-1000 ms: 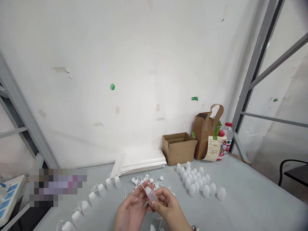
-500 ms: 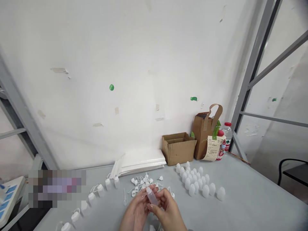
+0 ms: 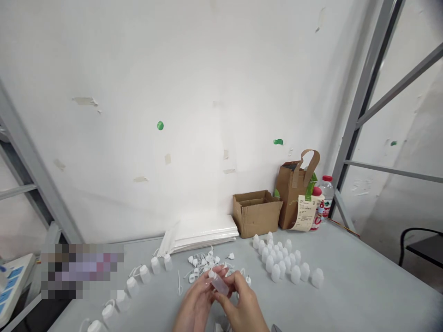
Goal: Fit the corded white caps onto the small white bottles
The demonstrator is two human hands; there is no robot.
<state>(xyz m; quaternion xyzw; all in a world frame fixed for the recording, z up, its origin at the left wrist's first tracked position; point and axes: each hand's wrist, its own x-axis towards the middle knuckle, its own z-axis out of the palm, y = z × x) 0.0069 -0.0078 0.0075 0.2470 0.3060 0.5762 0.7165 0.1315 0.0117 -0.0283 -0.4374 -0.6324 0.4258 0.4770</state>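
A small translucent plastic bottle (image 3: 220,284) with a narrow white top is held between my two hands, its top tilted up and left. My left hand (image 3: 198,297) cups it from the left, fingers closed behind it. From the right, my right hand (image 3: 243,300) grips the lower part between thumb and fingers. Just beyond lies a loose pile of white caps (image 3: 207,262) with thin straps, partly hidden by my hands. Below my wrists, more white pieces (image 3: 218,327) show only in part.
Capped bottles (image 3: 133,286) form a slanting row at left. A cluster of translucent white bottles (image 3: 295,275) stands right. Along the wall are white flat packs (image 3: 204,229), an opened cardboard box (image 3: 259,220), a paper bag (image 3: 287,198) and a red-capped water bottle (image 3: 326,190).
The bottle has tipped a little further left in my hands, its top shifting slightly left and down. The surrounding things stay where they were.
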